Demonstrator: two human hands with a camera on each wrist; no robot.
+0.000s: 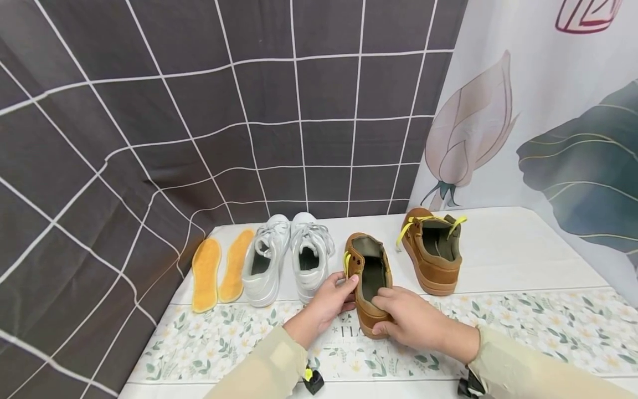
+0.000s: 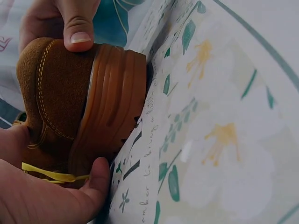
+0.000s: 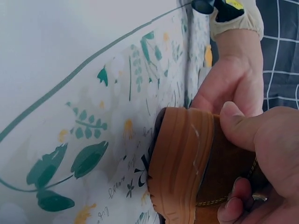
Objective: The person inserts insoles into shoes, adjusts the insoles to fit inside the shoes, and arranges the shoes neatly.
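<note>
A brown suede shoe [image 1: 368, 320] with a yellow lace stands on the floral cloth, its opening facing up and its heel towards me. My left hand [image 1: 326, 302] holds its left side, thumb near the eyelets and fingers low by the sole. At the heel, my right hand [image 1: 411, 318] grips the collar, fingers over the rim and thumb against the back. The left wrist view shows that thumb [image 2: 79, 39] pressed on the suede above the thick tan sole [image 2: 110, 88]. The yellow lace [image 2: 51, 173] hangs beside my left fingers.
The matching brown shoe [image 1: 433, 255], with its yellow lace loose, stands to the right. Two white sneakers [image 1: 266, 266] are on the left, beside two orange insoles [image 1: 206, 274]. A dark grid-patterned curtain [image 1: 269, 111] rises behind the table, and a white floral one [image 1: 538, 166] stands right.
</note>
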